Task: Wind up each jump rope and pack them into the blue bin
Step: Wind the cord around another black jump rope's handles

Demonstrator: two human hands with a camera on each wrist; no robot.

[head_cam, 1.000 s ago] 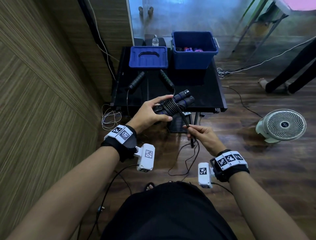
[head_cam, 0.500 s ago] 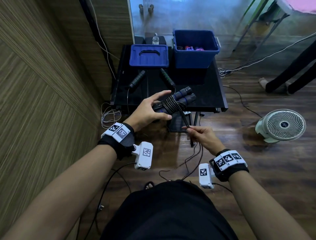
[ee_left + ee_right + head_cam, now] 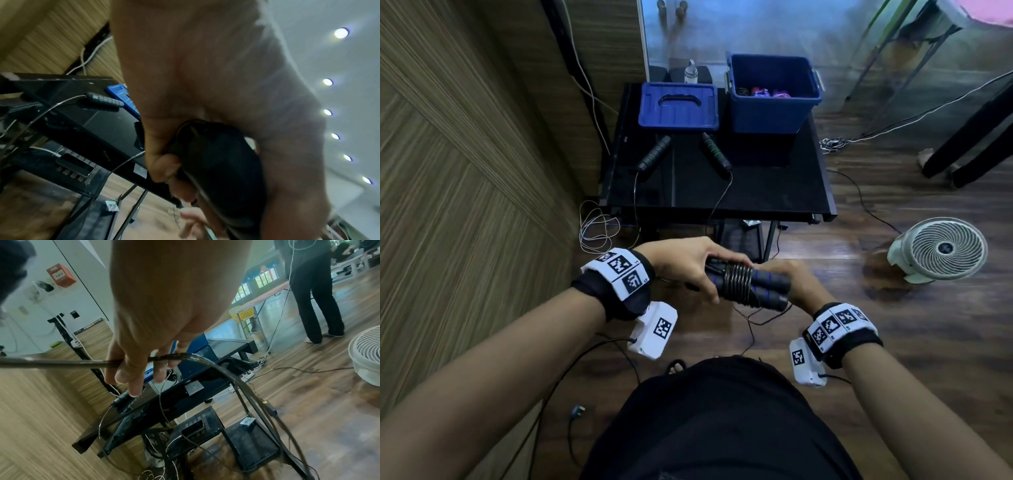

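In the head view my left hand [image 3: 688, 270] grips the two black, blue-ringed handles of a jump rope [image 3: 750, 287], with several turns of its cord wound around them. My right hand [image 3: 796, 284] sits right behind the bundle's far end. In the right wrist view its fingers [image 3: 131, 369] pinch the cord [image 3: 205, 361]. A short loose tail [image 3: 753, 322] hangs below the bundle. The blue bin [image 3: 774, 109] stands open at the table's back right with some coloured items inside. A second rope lies unwound, its green-ringed handles [image 3: 654, 154] [image 3: 715, 156] on the black table [image 3: 756, 195].
The blue lid [image 3: 678, 106] lies left of the bin, with a small bottle [image 3: 690, 72] behind it. A white fan [image 3: 941, 250] stands on the floor to the right. Cables trail across the floor, and a wood-panel wall runs along the left. Another person's legs [image 3: 969, 137] stand at far right.
Both hands have dropped from table height toward my body with the bundle. My right hand moved up against the handles, taking up most of the slack cord.
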